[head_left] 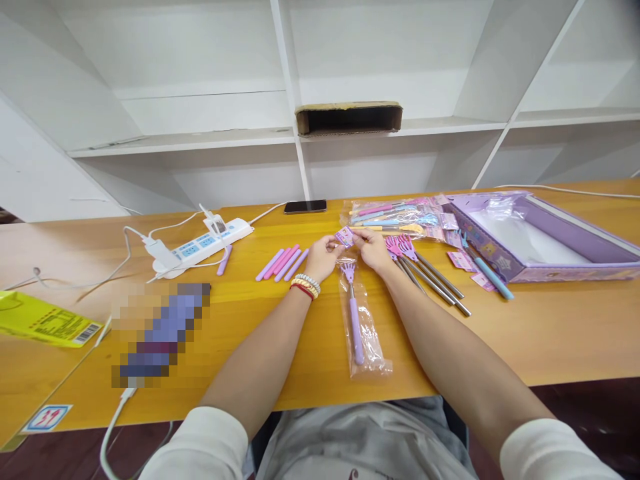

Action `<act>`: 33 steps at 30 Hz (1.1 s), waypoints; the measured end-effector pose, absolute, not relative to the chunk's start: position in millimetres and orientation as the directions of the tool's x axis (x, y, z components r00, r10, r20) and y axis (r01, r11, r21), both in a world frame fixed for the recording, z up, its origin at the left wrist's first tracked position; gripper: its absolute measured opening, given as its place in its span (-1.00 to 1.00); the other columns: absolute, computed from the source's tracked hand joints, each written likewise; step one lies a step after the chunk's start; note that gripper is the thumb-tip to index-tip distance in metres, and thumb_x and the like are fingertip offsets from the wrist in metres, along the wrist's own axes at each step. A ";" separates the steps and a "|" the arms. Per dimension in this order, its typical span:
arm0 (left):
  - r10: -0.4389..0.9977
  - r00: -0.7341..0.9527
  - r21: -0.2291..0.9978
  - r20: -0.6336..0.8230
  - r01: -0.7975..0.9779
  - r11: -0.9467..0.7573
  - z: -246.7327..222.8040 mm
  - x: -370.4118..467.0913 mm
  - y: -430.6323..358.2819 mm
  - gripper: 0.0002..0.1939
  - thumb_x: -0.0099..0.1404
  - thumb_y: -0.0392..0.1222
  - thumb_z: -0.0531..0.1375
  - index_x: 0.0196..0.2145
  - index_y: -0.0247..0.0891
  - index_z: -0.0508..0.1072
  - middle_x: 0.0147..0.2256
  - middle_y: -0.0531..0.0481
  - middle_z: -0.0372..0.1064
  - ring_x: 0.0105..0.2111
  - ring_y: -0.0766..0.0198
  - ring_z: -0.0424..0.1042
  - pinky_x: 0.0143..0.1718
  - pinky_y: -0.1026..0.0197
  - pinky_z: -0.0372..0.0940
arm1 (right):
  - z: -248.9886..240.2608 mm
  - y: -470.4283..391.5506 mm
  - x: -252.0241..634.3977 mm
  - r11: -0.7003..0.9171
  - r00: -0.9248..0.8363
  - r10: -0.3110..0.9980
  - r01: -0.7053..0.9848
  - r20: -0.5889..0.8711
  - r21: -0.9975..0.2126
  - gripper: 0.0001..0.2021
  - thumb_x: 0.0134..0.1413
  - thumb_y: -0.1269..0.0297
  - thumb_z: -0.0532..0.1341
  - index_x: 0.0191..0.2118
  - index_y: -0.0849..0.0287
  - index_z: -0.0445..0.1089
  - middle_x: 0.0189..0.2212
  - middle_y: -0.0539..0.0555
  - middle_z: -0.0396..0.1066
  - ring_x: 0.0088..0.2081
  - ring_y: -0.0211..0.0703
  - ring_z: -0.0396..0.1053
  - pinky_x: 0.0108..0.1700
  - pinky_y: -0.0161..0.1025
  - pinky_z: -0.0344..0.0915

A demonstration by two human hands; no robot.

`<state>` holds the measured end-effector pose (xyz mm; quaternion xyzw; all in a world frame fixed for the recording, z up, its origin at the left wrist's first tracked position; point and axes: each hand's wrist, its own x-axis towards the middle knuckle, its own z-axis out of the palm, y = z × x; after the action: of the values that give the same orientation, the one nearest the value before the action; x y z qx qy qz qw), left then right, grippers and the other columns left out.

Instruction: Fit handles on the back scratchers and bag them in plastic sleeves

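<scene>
While holding a small printed pink card (345, 236) above the table (320, 347), has left hand (323, 257) and right hand (373, 251) with fingertips clamped on opposite sides of it. Has, just below the card, a purple back scratcher (355, 327) in a clear bag (374, 333). Shows loose handles (287, 260) beside the left hand, metal rods (441, 277) with pink claws (409, 247) near the right hand, and an open purple box (575, 272) farther right.

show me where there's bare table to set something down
Bare wood lies between the purple box and the table's near edge, and between the pixelated object and the left forearm. Crowded around the right hand: metal rods, bagged scratchers.
</scene>
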<state>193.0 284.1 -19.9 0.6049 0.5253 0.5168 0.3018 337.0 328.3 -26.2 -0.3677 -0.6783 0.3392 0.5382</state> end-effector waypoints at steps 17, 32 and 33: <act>0.944 -0.103 0.919 0.313 0.285 -0.273 -23.9 192.1 285.4 -0.84 0.10 -0.17 0.20 -0.38 -0.32 0.40 -0.40 -0.04 0.42 -0.39 0.30 0.38 -0.33 0.26 0.25 | -20.7 321.0 334.9 0.291 -0.182 0.937 -0.069 0.299 -0.954 -0.80 -0.17 0.19 0.21 -0.40 0.19 0.33 -0.57 -0.05 0.28 -0.54 -0.30 0.21 -0.51 -0.31 0.22; 0.944 -0.145 0.920 0.296 0.310 -0.241 -26.4 191.2 287.3 -0.87 0.07 -0.16 0.18 -0.46 -0.29 0.38 -0.46 0.01 0.38 -0.45 0.32 0.32 -0.37 0.26 0.19 | -26.5 325.2 335.3 0.139 -0.208 0.963 -0.171 0.174 -0.975 -0.72 -0.31 0.31 0.29 -0.33 0.19 0.37 -0.59 -0.03 0.37 -0.61 -0.30 0.24 -0.51 -0.28 0.23; 0.946 -0.145 0.923 0.291 0.301 -0.239 -25.4 191.6 286.7 -0.86 0.06 -0.16 0.19 -0.46 -0.29 0.39 -0.46 0.02 0.38 -0.46 0.32 0.31 -0.38 0.27 0.18 | -26.5 325.3 335.2 0.129 -0.207 0.964 -0.184 0.167 -0.974 -0.73 -0.32 0.31 0.30 -0.35 0.19 0.36 -0.58 -0.02 0.39 -0.61 -0.28 0.26 -0.50 -0.26 0.24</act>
<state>191.6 286.7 -25.4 0.5796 0.5375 0.5323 0.3029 335.2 325.3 -26.5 -0.3579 -0.5444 0.5543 0.5179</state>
